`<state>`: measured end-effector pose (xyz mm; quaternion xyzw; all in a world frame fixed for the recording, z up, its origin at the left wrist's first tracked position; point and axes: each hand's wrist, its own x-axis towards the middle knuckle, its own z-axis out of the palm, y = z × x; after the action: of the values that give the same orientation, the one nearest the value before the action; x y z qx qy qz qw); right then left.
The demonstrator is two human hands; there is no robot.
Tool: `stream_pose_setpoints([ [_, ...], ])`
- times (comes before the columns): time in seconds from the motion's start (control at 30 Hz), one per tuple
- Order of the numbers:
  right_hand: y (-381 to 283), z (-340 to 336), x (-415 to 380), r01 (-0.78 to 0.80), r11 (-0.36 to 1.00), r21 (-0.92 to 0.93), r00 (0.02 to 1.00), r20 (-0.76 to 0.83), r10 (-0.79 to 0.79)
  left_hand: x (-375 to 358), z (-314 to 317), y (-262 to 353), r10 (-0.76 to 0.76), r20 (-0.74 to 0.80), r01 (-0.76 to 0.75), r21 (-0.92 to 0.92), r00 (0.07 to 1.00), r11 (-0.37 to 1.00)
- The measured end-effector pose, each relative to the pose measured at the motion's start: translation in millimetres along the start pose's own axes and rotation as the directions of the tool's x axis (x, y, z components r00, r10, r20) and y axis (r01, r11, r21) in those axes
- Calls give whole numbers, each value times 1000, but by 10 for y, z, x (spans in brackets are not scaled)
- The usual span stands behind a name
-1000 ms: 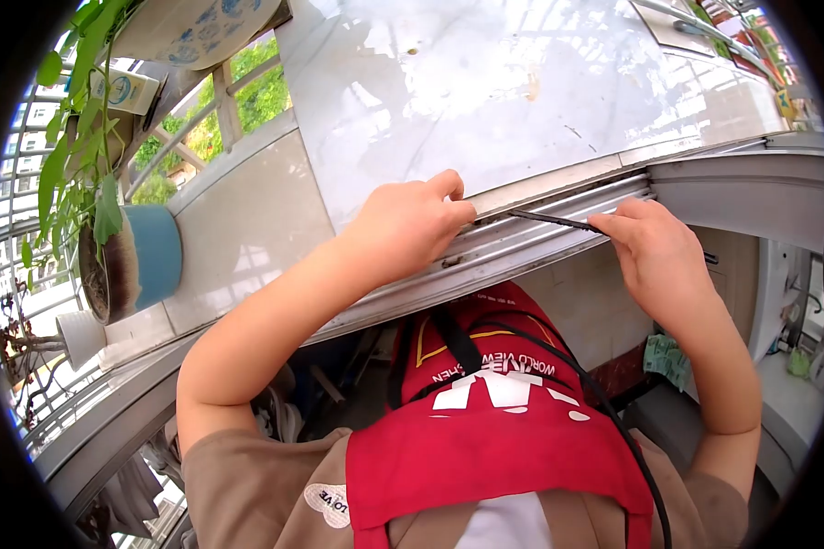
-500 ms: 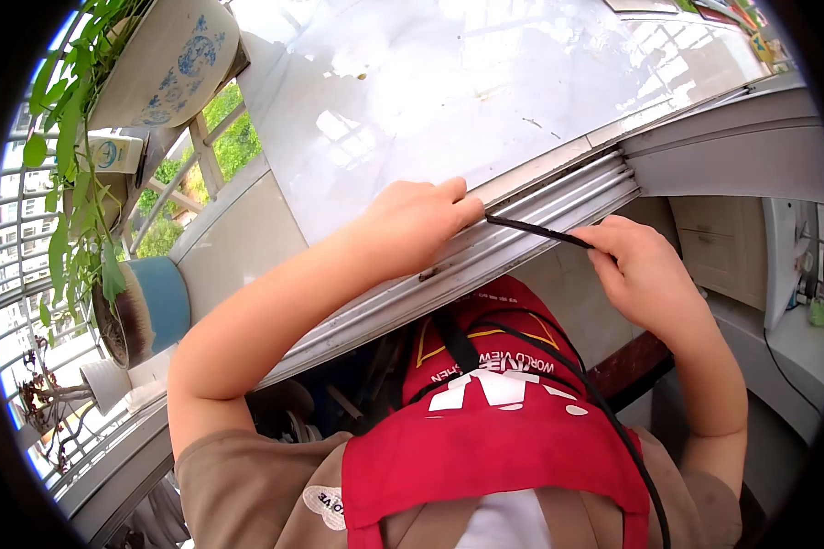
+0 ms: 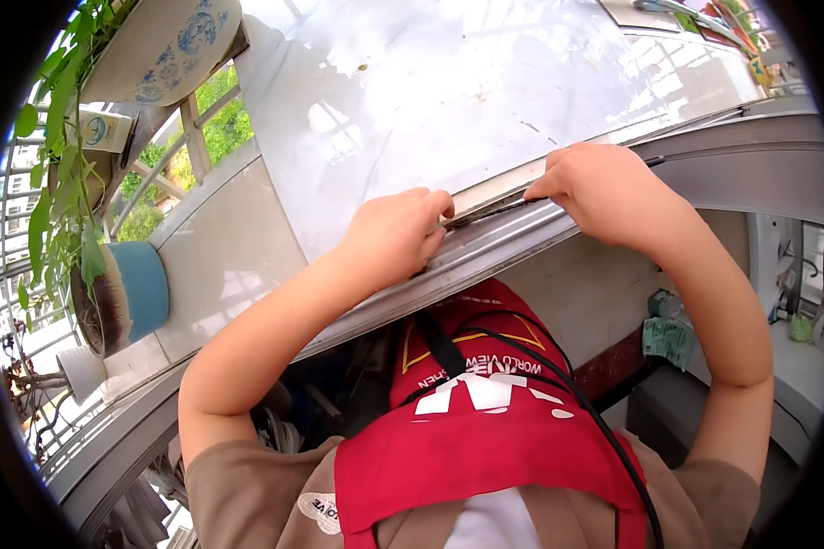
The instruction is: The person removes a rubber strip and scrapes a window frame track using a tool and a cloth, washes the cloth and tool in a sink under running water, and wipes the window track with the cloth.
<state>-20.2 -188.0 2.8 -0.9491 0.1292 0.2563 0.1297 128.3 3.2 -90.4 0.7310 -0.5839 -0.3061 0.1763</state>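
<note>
A thin black strip (image 3: 494, 211) lies along the grooves of a white sliding-window track (image 3: 494, 245), running between my two hands. My right hand (image 3: 604, 192) is closed in a pinch on the strip over the track; a dark end shows past its far side. My left hand (image 3: 394, 233) has its fingers curled down at the track, closed around the strip's other part; the fingertips are partly hidden. Beyond the track spreads a glossy white sill (image 3: 412, 101) with small specks of dirt.
Potted plants stand at the left: a white-and-blue pot (image 3: 165, 55) and a blue pot (image 3: 142, 293), with trailing leaves (image 3: 64, 137). A grey window frame (image 3: 742, 165) rises at right. A black cable (image 3: 604, 421) hangs over my red apron (image 3: 485, 457).
My right hand has moved up and inward, from beside the track to over it. The strip, stretched slanting across the track before, now lies along it. My left hand has shifted slightly left.
</note>
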Motion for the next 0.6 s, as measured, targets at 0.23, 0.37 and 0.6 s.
stream_pose_setpoints([
  [0.23,31,-261,211,13,999,39,990,138,-18,-54,73,-60,-11,-84,-1,-142,996,990],
  [0.37,84,-183,276,57,998,38,992,109,-61,-34,49,-19,12,-47,-11,7,999,1000],
  [0.6,110,-78,301,-12,986,166,973,230,-27,29,-171,192,66,134,-108,338,989,935],
])
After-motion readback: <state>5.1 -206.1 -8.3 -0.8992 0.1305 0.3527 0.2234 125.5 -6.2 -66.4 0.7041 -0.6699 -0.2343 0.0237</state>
